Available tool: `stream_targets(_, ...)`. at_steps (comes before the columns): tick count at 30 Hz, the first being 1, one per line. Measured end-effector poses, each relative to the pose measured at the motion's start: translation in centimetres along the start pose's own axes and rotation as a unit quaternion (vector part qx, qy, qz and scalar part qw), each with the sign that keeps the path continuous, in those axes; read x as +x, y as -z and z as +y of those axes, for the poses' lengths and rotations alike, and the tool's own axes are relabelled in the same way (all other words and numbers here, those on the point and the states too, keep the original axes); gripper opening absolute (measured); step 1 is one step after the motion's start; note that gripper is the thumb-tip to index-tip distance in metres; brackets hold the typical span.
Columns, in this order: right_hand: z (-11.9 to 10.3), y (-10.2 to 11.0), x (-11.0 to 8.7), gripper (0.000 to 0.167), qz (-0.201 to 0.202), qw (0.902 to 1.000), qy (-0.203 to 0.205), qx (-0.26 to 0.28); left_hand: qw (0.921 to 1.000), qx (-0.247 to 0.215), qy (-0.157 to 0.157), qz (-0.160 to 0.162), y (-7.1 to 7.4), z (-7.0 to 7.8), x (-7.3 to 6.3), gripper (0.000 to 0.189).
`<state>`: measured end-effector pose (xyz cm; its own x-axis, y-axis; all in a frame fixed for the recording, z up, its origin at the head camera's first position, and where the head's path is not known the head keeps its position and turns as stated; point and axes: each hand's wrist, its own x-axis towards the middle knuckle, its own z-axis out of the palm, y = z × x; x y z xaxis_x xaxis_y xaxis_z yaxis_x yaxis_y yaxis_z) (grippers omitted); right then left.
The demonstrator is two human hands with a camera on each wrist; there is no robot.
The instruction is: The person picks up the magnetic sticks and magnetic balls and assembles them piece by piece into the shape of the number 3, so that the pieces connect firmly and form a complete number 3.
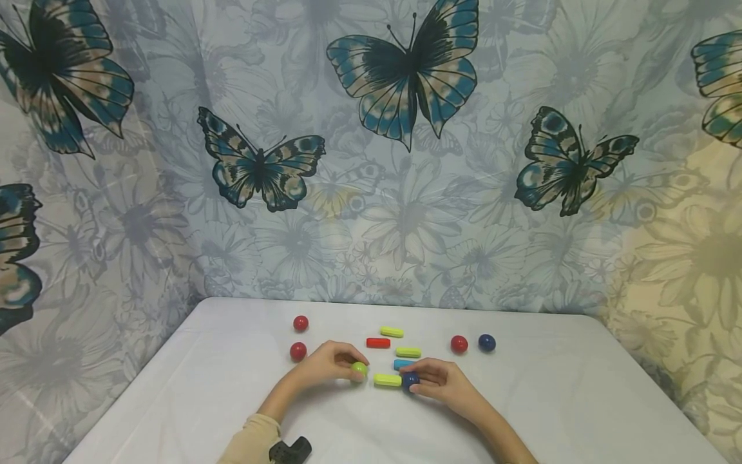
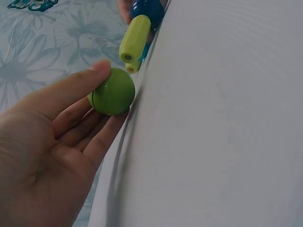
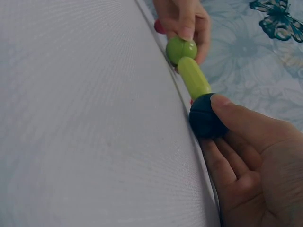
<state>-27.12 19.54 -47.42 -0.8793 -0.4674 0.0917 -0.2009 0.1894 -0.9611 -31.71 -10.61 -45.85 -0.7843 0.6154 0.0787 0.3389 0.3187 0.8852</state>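
Observation:
My left hand [image 1: 332, 362] pinches a green ball [image 2: 113, 92] between thumb and fingers, close over the white table. My right hand [image 1: 443, 381] holds a dark blue ball [image 3: 206, 116] in the same manner. Between the two balls lies a yellow-green stick [image 1: 387, 380], a short ridged rod. Its right end meets the blue ball, while a small gap separates its left end from the green ball in the head view. Just behind it is a blue stick [image 1: 402, 365], partly covered by my right fingers.
Farther back lie a red stick [image 1: 378, 343] and two more yellow-green sticks, one at the rear [image 1: 391, 332]. Two red balls [image 1: 298, 351] sit at left; another red ball [image 1: 459, 344] and a dark blue ball [image 1: 487, 343] stand at right. A butterfly-print cloth [image 1: 406, 258] hangs behind the table [image 1: 174, 399].

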Motion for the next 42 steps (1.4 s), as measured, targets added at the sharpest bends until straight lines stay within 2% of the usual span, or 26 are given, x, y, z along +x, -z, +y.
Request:
stream_targets(19, 0.0, 0.0, 0.0, 0.039, 0.006, 0.9999, -0.008, -0.013, 0.9995, -0.02, -0.006, -0.023, -0.6, 0.1, 0.1, 0.027)
stream_targets(26, -0.1, 0.0, 0.1, 0.038, 0.005, 0.9999, -0.007, -0.01, 0.9981, -0.046, -0.006, -0.039, -1.0, 0.3, 0.2, 0.028)
stream_targets(42, 0.1, 0.0, 0.1, 0.038, 0.006, 0.9999, -0.004, -0.01, 0.9973, -0.059, -0.001, -0.043, -1.1, 0.3, 0.2, 0.029)
